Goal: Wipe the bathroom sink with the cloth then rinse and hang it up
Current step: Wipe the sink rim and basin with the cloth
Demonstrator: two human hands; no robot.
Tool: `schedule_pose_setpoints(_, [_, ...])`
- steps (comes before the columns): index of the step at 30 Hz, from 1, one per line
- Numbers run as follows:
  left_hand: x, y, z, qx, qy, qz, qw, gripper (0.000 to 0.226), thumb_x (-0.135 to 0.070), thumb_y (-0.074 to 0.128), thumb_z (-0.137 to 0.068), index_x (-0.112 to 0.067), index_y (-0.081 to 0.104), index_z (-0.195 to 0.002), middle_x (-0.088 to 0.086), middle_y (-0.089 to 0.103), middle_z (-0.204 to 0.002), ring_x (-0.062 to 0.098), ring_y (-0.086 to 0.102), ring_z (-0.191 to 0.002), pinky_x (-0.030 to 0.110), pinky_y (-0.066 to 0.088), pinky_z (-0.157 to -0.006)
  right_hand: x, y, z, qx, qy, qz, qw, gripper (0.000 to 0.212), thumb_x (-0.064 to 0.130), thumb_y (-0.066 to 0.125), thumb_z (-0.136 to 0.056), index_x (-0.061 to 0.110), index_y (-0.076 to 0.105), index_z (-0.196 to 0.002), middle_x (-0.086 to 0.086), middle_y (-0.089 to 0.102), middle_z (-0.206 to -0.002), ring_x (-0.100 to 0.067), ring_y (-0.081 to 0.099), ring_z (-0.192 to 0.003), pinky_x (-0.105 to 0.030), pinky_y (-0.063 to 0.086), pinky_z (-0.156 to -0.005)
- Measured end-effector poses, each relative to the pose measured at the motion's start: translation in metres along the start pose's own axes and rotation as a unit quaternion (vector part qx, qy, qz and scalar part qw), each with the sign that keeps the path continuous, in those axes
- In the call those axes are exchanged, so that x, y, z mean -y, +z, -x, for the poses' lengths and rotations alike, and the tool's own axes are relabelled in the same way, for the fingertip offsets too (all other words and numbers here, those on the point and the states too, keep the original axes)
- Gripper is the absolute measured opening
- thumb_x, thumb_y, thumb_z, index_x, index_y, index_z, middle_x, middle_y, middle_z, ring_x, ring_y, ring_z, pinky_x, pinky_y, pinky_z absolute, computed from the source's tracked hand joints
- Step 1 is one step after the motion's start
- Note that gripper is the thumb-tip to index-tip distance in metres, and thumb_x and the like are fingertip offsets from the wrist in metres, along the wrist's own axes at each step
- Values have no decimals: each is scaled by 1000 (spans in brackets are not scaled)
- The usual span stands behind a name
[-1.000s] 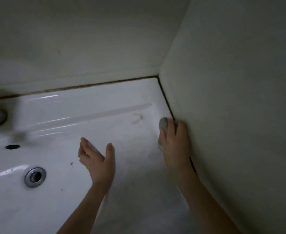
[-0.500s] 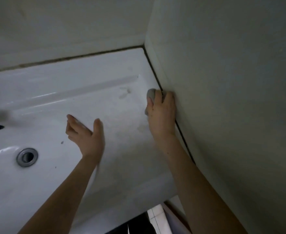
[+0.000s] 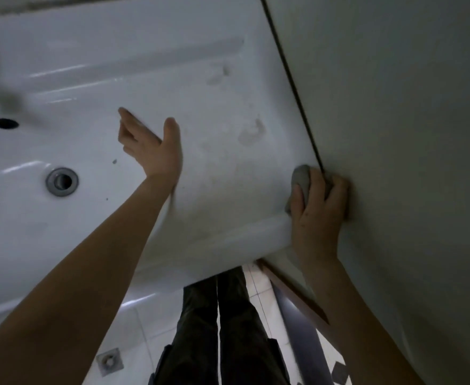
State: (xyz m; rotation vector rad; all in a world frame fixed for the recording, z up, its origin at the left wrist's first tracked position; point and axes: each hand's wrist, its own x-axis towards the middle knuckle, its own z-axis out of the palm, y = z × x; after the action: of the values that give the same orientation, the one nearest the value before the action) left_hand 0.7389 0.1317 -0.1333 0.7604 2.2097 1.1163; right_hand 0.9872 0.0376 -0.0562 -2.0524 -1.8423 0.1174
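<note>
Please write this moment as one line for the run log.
phase: wiping | right hand: presses grey cloth on sink edge beside wall | left hand: open, empty, above basin | rinse, hang: not yet

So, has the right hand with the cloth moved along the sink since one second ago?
Yes. The right hand slid the cloth along the wall seam toward the sink's front edge.

We find the drain (image 3: pixel 62 181) in the sink's (image 3: pixel 145 65) left part, the overflow hole (image 3: pixel 5 123) behind it. The cloth (image 3: pixel 301 180) lies at the sink's right edge, against the wall (image 3: pixel 394 107), near the front corner.
</note>
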Motion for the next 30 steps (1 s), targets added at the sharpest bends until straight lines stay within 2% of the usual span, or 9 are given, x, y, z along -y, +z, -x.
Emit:
schedule_pose_setpoints(6, [-6, -3, 1, 0, -10, -15, 1000, 93, -49, 52, -81, -17, 5, -154, 13, 17, -152, 37, 24, -134, 45, 19, -113, 19, -7, 68, -7, 7, -66, 998, 34, 22, 56, -94, -1, 58, -120, -16, 43, -114, -30, 47, -98, -39, 47, -83])
schedule_pose_setpoints(9, [-9, -4, 3, 9, -14, -27, 999, 92, -50, 51, -83, -17, 3, -154, 14, 15, -153, 37, 24, -135, 48, 22, -113, 75, 2, 106, 63, -64, -89, 992, 35, 27, 57, -90, 5, 59, -118, -10, 41, -116, -28, 43, -102, -37, 42, -87])
schedule_pose_setpoints(11, [-10, -6, 3, 13, -15, -30, 999, 91, -50, 51, -83, -17, 3, -154, 14, 15, -154, 37, 23, -135, 49, 23, -112, 104, 8, 117, 102, -127, -101, 981, 34, 29, 56, -89, 8, 62, -115, -13, 50, -114, -24, 42, -102, -32, 38, -88])
schedule_pose_setpoints(14, [-11, -7, 3, 18, -18, -36, 999, 91, -51, 50, -83, -17, 3, -154, 13, 14, -153, 37, 23, -135, 49, 24, -112, 94, 5, 111, 136, -187, -111, 966, 39, 31, 58, -89, 7, 61, -121, -14, 50, -117, -25, 44, -104, -33, 44, -89])
schedule_pose_setpoints(16, [-12, -7, 4, 24, -21, -33, 999, 91, -50, 50, -83, -17, 3, -154, 13, 14, -153, 36, 23, -134, 49, 25, -112, 52, 1, 105, 117, -169, -96, 974, 43, 27, 64, -87, 7, 61, -124, -9, 41, -119, -25, 43, -103, -32, 41, -89])
schedule_pose_setpoints(19, [-12, -9, 4, 28, -27, -28, 999, 90, -50, 50, -84, -17, 2, -154, 13, 13, -154, 35, 21, -135, 49, 24, -113, -1, -5, 94, 91, -108, -17, 990, 49, 34, 68, -86, 7, 59, -125, -10, 44, -125, -21, 38, -109, -18, 28, -95])
schedule_pose_setpoints(22, [-11, -7, 4, 31, -26, -34, 999, 91, -49, 50, -85, -17, 0, -154, 14, 12, -154, 36, 19, -137, 49, 24, -113, 35, 0, 111, 48, -23, -42, 998, 43, 26, 65, -86, 8, 54, -124, -8, 37, -120, -24, 40, -105, -28, 40, -89])
schedule_pose_setpoints(26, [-11, -5, 2, 30, -20, -42, 998, 92, -50, 50, -85, -17, 0, -154, 14, 12, -154, 36, 19, -137, 49, 25, -113, 137, 14, 146, 90, -195, -112, 970, 31, 28, 65, -86, 14, 57, -113, -8, 49, -106, -21, 47, -92, -34, 49, -77])
schedule_pose_setpoints(30, [-9, -4, 1, 33, -15, -48, 998, 93, -53, 47, -84, -16, -2, -153, 15, 12, -154, 36, 19, -137, 50, 24, -114, 117, 13, 135, 163, -281, -142, 935, 42, 41, 56, -89, 13, 54, -120, -10, 51, -114, -20, 48, -100, -30, 50, -83])
